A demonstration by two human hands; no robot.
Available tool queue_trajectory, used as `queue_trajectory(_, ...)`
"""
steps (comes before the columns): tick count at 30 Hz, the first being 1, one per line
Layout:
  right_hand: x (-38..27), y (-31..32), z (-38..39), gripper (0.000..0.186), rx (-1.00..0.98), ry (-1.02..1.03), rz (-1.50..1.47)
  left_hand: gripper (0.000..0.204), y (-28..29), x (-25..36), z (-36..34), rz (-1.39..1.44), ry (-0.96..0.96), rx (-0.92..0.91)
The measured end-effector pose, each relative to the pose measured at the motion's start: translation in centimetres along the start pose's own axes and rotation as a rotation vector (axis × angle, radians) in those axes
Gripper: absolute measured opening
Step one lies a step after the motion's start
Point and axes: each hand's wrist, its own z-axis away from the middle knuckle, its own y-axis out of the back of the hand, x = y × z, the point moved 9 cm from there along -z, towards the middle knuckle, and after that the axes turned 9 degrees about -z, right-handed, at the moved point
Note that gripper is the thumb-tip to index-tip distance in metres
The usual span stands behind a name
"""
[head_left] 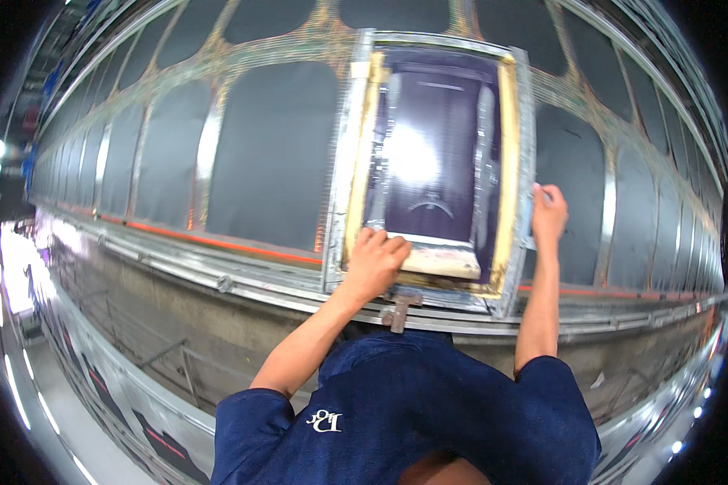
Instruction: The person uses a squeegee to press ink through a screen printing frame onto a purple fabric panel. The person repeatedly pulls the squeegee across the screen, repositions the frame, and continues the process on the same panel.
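A metal screen frame (522,121) with a purple mesh (437,105) and yellowish tape along its sides lies in front of me on the long printing table. My left hand (374,263) is closed on the left end of a pale squeegee (441,260) lying across the lower part of the mesh. My right hand (548,212) has curled fingers on the frame's right outer edge, level with the middle of the mesh. A rusty metal bracket (400,311) sits below the frame's front edge, near my left hand.
Dark grey panels (271,153) run along the table to both sides, among pale grid markings and orange lines. A metal rail (186,263) follows the near edge. Below it are a concrete strip (146,299) and thin metal bars. Another long metal structure (125,376) stands at the lower left.
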Motion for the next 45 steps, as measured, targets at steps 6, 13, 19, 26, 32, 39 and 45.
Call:
queue_trajectory(6,-9.3,-0.6,3.2,0.024,-0.058,-0.083,-0.125,0.040,3.8,-3.4,2.3,0.045,0.003,0.069)
queue_trajectory(13,-18.5,-19.7,13.0,0.025,-0.001,0.085,-0.300,0.056,12.2,-19.2,12.8,-0.105,0.037,0.004)
queue_trajectory(19,-23.8,-24.3,16.6,0.025,0.008,-0.030,-0.310,0.060,12.8,-25.4,19.9,-0.153,0.004,-0.055)
queue_trajectory(26,-22.6,-26.1,16.9,0.025,0.025,-0.049,-0.193,0.052,11.2,-27.5,19.5,-0.172,-0.068,-0.053)
queue_trajectory(32,-22.1,-26.6,17.1,0.025,-0.017,-0.096,-0.179,0.048,9.2,-33.2,7.8,-0.156,-0.110,-0.026)
queue_trajectory(39,-23.6,-25.7,18.1,0.025,-0.043,-0.267,-0.255,0.020,5.8,-45.2,-12.2,-0.169,-0.102,0.051)
queue_trajectory(45,-20.2,-24.5,21.4,0.028,-0.122,-0.424,-0.242,0.019,6.2,-47.3,-19.4,-0.083,-0.054,-0.051)
